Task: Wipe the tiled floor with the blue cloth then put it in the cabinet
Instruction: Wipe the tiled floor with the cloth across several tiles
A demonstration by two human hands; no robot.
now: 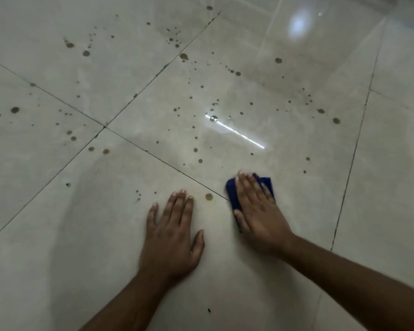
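Observation:
The blue cloth [232, 194] lies folded flat on the glossy beige tiled floor [81, 211], mostly hidden under my right hand [258, 211]. That hand presses palm-down on the cloth with fingers stretched forward. Only the cloth's left edge and a far corner show. My left hand [172, 237] rests flat on the bare tile just to the left, fingers spread, holding nothing. A brown spot [209, 197] sits between the two hands. The cabinet is out of view.
Many brown droplets and splashes [184, 57] dot the tiles ahead and to the left. Dark grout lines [163, 161] cross the floor diagonally. A bright streak of reflected light [237, 132] lies in the middle.

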